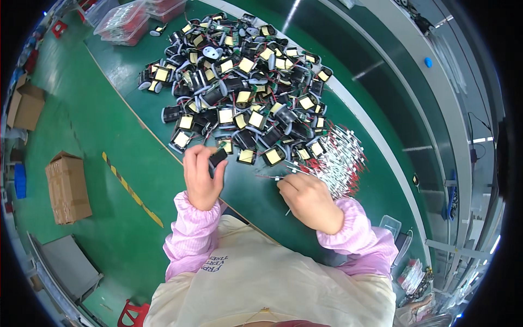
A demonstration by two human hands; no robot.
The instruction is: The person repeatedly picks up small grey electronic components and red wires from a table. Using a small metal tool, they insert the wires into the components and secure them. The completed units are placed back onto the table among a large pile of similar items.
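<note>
Your left hand sits just left of center frame, fingers clamped on 1 small black part lifted clear of the table, its face turned toward you, likely for a better look. Your right hand, a little lower and to the right, is closed in a pinch on 1 thin white wire with a red end that points left toward the black part; the 2 hands stay apart, with a strip of bare green table between them.

Just beyond your fingertips lies the near edge of a big pile of black parts with yellow labels, spreading toward the top of the frame. A bundle of white wires with red tips lies at the pile's right side, just above your right hand, an easy reach, judging by the layout.

The table's near edge runs diagonally from upper left down toward your chest, so open room is scarce: only that bare strip between the pile and your body. Clear plastic boxes stand at upper left on the table.

Off the edge, to the left, the green floor carries a yellow-and-black tape strip and 2 cardboard boxes. A pale rail borders the table on the right.
</note>
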